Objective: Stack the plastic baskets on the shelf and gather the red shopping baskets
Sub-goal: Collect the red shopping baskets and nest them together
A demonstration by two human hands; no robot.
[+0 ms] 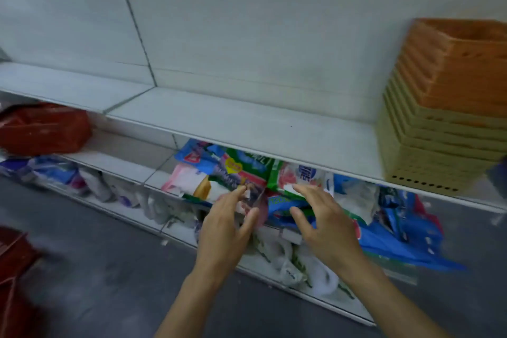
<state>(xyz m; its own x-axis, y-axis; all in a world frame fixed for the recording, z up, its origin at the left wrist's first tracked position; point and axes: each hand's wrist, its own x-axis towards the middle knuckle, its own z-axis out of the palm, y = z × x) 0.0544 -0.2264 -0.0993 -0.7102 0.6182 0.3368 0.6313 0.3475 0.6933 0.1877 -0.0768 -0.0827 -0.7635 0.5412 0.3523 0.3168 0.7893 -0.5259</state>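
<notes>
Baskets [450, 107] of perforated plastic, orange nested over yellow-green, stand stacked at the right end of the white shelf [247, 123]. They look light and stiff, with thin walls that would likely flex; the rims seem the surest hold, one hand on each side. Below that shelf, left hand [225, 228] and right hand [323, 222] hover with fingers spread and relaxed, holding nothing. A red shopping basket [16, 269], blurred, sits on the floor far left of the shelf.

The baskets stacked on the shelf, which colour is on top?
The orange baskets sit on top, nested above the yellow-green baskets, which rest on the white shelf at the right.
</notes>
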